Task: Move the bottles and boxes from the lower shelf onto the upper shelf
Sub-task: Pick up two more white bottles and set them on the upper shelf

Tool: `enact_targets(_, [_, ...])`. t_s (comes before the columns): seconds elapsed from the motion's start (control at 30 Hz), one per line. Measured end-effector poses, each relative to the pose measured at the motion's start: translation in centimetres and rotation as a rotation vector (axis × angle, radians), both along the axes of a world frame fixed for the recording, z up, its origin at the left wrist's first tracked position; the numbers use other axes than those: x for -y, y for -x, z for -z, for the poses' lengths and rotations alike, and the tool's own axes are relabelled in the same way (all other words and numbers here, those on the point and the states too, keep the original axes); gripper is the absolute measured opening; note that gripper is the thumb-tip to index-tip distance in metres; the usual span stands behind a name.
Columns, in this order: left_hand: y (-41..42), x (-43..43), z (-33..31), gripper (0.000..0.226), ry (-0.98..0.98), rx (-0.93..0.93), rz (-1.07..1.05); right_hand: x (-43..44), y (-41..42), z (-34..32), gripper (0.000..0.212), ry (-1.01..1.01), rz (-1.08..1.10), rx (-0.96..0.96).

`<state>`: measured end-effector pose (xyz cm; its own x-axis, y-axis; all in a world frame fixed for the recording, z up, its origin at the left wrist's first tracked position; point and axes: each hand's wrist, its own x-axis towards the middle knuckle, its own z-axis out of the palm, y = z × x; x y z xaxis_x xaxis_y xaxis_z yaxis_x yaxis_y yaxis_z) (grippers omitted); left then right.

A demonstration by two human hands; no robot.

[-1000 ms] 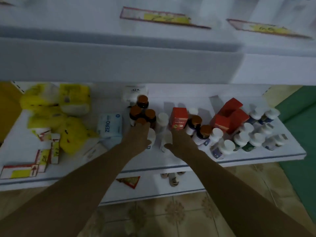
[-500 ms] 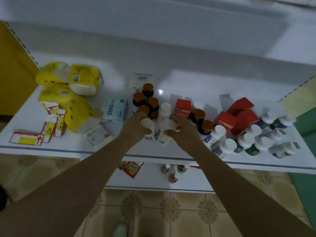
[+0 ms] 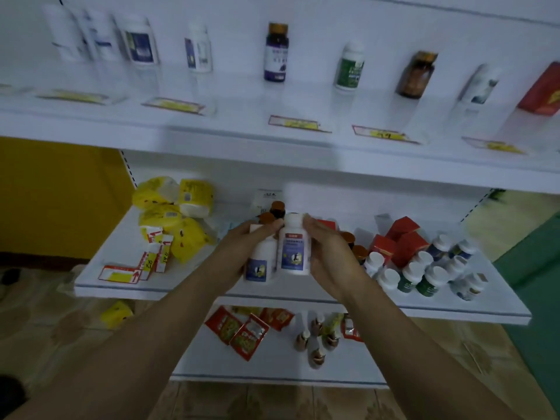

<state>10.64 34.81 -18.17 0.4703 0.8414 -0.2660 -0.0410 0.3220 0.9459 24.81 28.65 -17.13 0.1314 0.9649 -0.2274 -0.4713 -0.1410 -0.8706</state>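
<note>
My left hand (image 3: 242,241) grips a white bottle with a blue label (image 3: 261,262). My right hand (image 3: 328,250) grips a second white bottle of the same kind (image 3: 294,248). Both bottles are raised side by side above the lower shelf (image 3: 188,286). Behind them on that shelf stand brown-capped bottles (image 3: 274,210), red boxes (image 3: 400,241) and several white-capped bottles (image 3: 424,274). The upper shelf (image 3: 242,128) carries a row of spaced bottles, among them a purple one (image 3: 275,57), a green one (image 3: 350,68) and a brown one (image 3: 416,75), plus a red box (image 3: 542,90).
Yellow tissue packs (image 3: 172,213) and loose price tags (image 3: 145,262) lie on the lower shelf's left. Price labels (image 3: 297,122) line the upper shelf's front. A bottom shelf holds red sachets (image 3: 242,328) and small bottles (image 3: 315,338). A yellow wall (image 3: 60,192) is at left.
Both hands closed on the two white bottles and lifted them off the lower shelf toward me. My view tilted up, bringing the upper shelf and its bottles into sight.
</note>
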Motion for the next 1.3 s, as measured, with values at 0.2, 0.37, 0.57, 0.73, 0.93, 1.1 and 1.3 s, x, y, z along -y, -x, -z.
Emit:
enact_targets(0.2, [3.0, 2.1, -7.0, 0.027, -0.151, 0.014, 0.04, 2.2, 2.5, -6.6, 0.042, -0.065, 0.007, 0.112])
enact_targets(0.37, [4.0, 2.8, -13.2, 0.037, -0.253, 0.063, 0.006, 2.2, 3.6, -12.1, 0.059, -0.198, 0.012, 0.171])
enact_targets(0.57, [3.8, 2.9, -18.4, 0.039, -0.381, 0.125, -0.002, 1.4, 4.1, -17.3, 0.042, -0.372, 0.028, 0.371])
enact_targets(0.73, [4.2, 2.1, -20.4, 0.034, -0.449, 0.133, -0.016, 0.5, 4.8, -19.4, 0.036, -0.424, 0.048, 0.392])
enact_targets(0.93, [6.6, -0.4, -22.0, 0.032, -0.412, 0.175, 0.062, -2.0, 6.8, -20.9, 0.037, -0.473, -0.006, 0.364])
enact_targets(1.1, [9.6, -3.5, -23.2, 0.049, -0.45, 0.138, 0.141, -5.4, 8.5, -21.3, 0.009, -0.525, -0.04, 0.428])
enact_targets(1.3, [11.3, -8.9, -23.5, 0.067, -0.491, -0.007, 0.103, -9.7, 9.4, -21.5, 0.017, -0.472, 0.004, 0.516])
